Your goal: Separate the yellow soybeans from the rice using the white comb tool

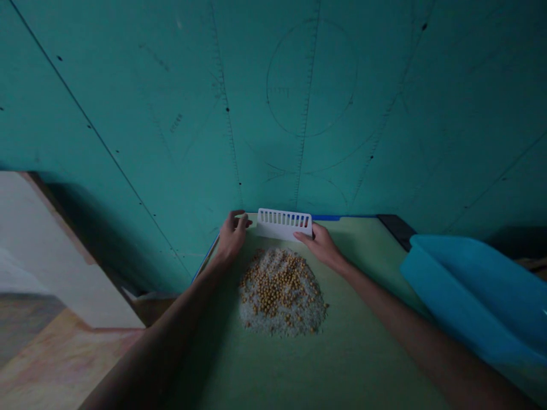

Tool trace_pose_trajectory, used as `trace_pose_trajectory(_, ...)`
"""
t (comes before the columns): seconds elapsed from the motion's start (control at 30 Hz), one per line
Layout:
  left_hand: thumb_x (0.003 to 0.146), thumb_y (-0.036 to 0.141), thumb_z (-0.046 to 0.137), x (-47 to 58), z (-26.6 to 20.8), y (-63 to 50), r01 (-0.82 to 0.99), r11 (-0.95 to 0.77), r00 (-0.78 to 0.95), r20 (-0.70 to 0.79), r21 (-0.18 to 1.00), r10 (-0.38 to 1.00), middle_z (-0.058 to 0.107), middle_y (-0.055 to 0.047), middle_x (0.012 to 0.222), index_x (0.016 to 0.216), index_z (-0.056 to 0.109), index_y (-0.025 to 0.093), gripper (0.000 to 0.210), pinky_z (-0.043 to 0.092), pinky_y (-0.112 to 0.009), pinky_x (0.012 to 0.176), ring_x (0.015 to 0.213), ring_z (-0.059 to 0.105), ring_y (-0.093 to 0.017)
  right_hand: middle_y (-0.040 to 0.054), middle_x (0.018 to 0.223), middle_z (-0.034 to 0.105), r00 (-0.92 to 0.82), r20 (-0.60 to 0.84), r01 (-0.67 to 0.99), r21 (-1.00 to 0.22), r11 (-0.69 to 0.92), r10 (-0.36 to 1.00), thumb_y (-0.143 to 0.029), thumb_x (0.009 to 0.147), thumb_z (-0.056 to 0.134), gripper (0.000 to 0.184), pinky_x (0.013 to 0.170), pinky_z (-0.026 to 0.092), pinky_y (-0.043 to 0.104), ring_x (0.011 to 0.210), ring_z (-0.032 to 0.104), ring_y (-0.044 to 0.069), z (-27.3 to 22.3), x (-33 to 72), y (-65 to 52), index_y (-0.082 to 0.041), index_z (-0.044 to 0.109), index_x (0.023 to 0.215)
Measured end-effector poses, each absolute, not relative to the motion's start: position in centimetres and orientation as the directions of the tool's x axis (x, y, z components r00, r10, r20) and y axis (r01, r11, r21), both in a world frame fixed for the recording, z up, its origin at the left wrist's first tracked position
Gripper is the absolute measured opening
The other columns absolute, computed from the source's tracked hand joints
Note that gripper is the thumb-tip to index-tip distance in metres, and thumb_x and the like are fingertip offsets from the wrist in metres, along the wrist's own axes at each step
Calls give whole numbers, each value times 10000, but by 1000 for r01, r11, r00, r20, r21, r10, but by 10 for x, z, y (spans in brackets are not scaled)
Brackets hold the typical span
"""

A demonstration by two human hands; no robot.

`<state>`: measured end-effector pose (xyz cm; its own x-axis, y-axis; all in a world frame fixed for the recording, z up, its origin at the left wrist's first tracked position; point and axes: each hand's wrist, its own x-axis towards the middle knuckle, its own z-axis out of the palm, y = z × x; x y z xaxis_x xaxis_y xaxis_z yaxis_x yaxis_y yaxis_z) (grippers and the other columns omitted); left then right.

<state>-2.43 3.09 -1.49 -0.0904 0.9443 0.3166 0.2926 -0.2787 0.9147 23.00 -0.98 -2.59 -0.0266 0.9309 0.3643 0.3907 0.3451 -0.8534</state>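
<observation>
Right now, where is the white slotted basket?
In the head view the white slotted basket sits at the far edge of the green mat, just beyond the pile of rice and beans, with the left hand and right hand at its ends.

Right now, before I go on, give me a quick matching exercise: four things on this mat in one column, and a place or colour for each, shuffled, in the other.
Things:
1. white slotted basket
2. pile of rice and beans
3. blue tub
4. left hand

Places or colours:
a. at the right edge of the view, teal-blue
b. on the green mat, between the two forearms
c. at the basket's left end
d. at the far edge of the mat, against the green wall, with the right hand on its right end

Pairs: 1-d, 2-b, 3-a, 4-c
</observation>
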Motion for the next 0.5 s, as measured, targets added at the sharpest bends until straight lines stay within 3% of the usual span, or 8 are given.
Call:
trace_pose_trajectory(0.1, 919, 587, 427, -26, -10, 29, 182, -261, -173, 292, 948, 940, 664, -60, 933, 1108, 578, 194, 461, 475, -342, 767, 873, 620, -199, 98, 1046, 750, -106, 352, 365, -856, 366, 930, -306, 807, 656, 277, 867, 554, 405, 948, 698, 225, -28, 221, 1, -147, 694, 1030)
trace_pose_trajectory(0.23, 943, 555, 335, -27, -3, 22, 87, -287, -188, 298, 954, 936, 668, -87, 867, 1087, 594, 158, 495, 467, -341, 756, 801, 606, -199, 73, 994, 746, -209, 319, 303, -878, 371, 924, -297, 803, 681, 228, 898, 557, 412, 936, 695, 219, -29, 220, -1, -167, 703, 989)
trace_pose_trajectory(0.37, 939, 568, 303, -21, 0, 16, 115, -247, -90, 258, 962, 962, 660, -97, 838, 1088, 607, 115, 565, 462, -319, 701, 745, 606, -195, 60, 1052, 737, -247, 286, 229, -911, 342, 926, -285, 799, 686, 244, 948, 544, 424, 979, 688, 214, -28, 223, -5, -183, 688, 1021)
trace_pose_trajectory(0.5, 883, 671, 351, -13, -10, 18, 123, -186, 28, 184, 975, 982, 666, -64, 933, 1102, 647, 162, 629, 441, -321, 662, 782, 610, -211, 67, 1065, 743, -246, 303, 203, -913, 355, 921, -325, 795, 701, 264, 942, 543, 430, 994, 689, 220, -31, 224, -1, -181, 694, 1016)
